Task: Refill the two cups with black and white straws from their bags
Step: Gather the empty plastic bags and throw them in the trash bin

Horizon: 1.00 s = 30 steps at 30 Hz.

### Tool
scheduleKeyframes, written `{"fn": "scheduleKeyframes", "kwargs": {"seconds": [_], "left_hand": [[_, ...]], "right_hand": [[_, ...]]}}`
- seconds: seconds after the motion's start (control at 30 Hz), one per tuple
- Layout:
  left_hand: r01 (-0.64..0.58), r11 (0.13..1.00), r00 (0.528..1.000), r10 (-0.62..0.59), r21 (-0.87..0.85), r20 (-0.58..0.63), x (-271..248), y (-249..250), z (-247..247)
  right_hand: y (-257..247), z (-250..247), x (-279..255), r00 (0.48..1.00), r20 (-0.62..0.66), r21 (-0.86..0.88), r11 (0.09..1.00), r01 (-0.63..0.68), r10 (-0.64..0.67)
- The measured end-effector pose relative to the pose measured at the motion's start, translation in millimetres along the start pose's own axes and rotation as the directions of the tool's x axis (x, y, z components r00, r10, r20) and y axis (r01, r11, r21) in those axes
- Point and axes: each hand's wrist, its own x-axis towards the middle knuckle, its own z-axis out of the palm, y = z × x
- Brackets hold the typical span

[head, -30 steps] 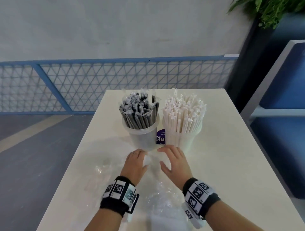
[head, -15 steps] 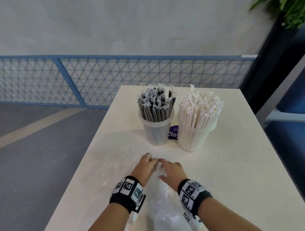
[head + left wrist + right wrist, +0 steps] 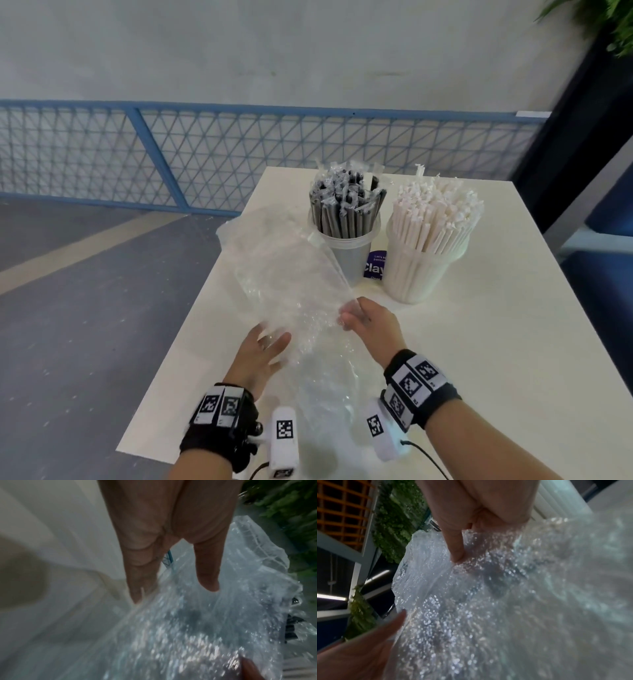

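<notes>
Two clear cups stand at the table's far side: the left cup (image 3: 346, 246) is packed with wrapped black straws (image 3: 346, 205), the right cup (image 3: 421, 274) with white straws (image 3: 435, 212). A crumpled clear plastic bag (image 3: 291, 274) hangs lifted above the table in front of the cups, and no straws show in it. My right hand (image 3: 373, 325) pinches its right edge. My left hand (image 3: 263, 349) lies against its lower left with straight fingers. Both wrist views are filled by the bag (image 3: 205, 628) (image 3: 505, 601).
The cream table (image 3: 479, 342) has its left edge just left of my left hand, with grey floor below. A purple card (image 3: 375, 267) stands between the cups. More clear plastic (image 3: 325, 394) lies on the table between my wrists. A blue mesh fence (image 3: 205, 154) runs behind.
Both hands have come up off the table and apart, lifting the clear bag and spreading it open in the air. The head view has swung left.
</notes>
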Motion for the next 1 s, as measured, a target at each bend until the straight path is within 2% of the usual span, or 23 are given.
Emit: {"fn": "scheduleKeyframes", "kwargs": {"seconds": [0.07, 0.17, 0.23, 0.37, 0.5, 0.67, 0.73, 0.8, 0.87, 0.93, 1.0], "left_hand": [[-0.06, 0.998, 0.994, 0.057, 0.027, 0.093, 0.0, 3.0, 0.9], [-0.18, 0.975, 0.982, 0.17, 0.128, 0.086, -3.2, 11.1, -0.9], [-0.23, 0.951, 0.97, 0.208, 0.206, 0.123, -6.5, 14.9, -4.3], [-0.205, 0.961, 0.968, 0.171, 0.183, 0.185, -12.1, 20.1, -12.4], [-0.206, 0.971, 0.96, 0.176, 0.122, 0.218, -12.8, 18.9, -16.6], [-0.124, 0.991, 0.981, 0.129, -0.041, 0.145, -12.7, 16.1, -11.5], [-0.075, 0.994, 0.992, 0.083, -0.076, 0.097, -10.6, 12.5, -11.2], [-0.005, 0.996, 0.999, 0.009, -0.091, 0.053, -4.7, 9.9, -13.9], [0.052, 0.997, 0.994, -0.045, -0.066, 0.101, -4.4, 12.6, -14.9], [0.118, 0.991, 0.973, -0.105, -0.055, 0.207, -9.6, 19.2, -12.8], [0.138, 0.989, 0.945, -0.145, 0.046, 0.292, -14.8, 24.0, -8.2]], "right_hand": [[-1.3, 5.5, -1.0, 1.0, -0.007, 0.038, 0.999, -0.019, 0.019], [1.4, 8.2, -1.9, 1.0, 0.007, -0.069, 0.998, 0.001, 0.0], [0.3, 5.7, -1.6, 0.999, 0.038, -0.097, 0.995, 0.015, -0.011], [-6.7, -1.8, -0.5, 0.991, 0.126, 0.017, 0.999, 0.044, -0.045], [-7.0, -4.8, -3.1, 0.975, 0.224, 0.186, 0.982, -0.042, -0.001], [0.1, -3.1, -10.3, 0.94, 0.32, 0.388, 0.888, -0.247, 0.122], [2.6, -0.7, -12.5, 0.935, 0.304, 0.494, 0.81, -0.317, 0.181], [4.6, -2.4, -13.3, 0.937, 0.291, 0.565, 0.756, -0.33, 0.192], [4.7, -8.6, -12.0, 0.937, 0.302, 0.56, 0.762, -0.324, 0.176], [10.1, -13.8, -8.7, 0.953, 0.246, 0.488, 0.827, -0.278, 0.175], [12.9, -16.7, -6.4, 0.97, 0.159, 0.374, 0.899, -0.23, 0.182]]}}
